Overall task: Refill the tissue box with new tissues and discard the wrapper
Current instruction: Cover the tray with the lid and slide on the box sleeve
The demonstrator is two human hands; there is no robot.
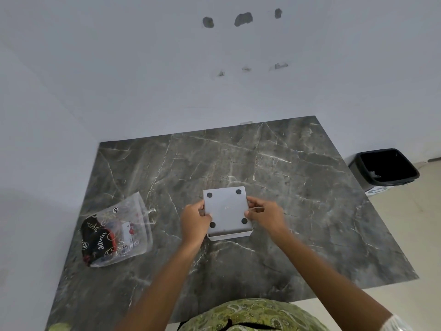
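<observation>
Both hands, left hand [194, 220] and right hand [265, 215], grasp the upside-down tissue box [226, 211] by its sides. The wrapper [117, 231] lies left of it, the bin [384, 168] far right.

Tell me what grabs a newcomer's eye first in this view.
At the centre of the dark marble table, the left hand and right hand grip a white tissue box turned bottom up, four black feet showing. A clear printed wrapper lies to its left on the table. A black bin stands on the floor off the far right corner.
</observation>
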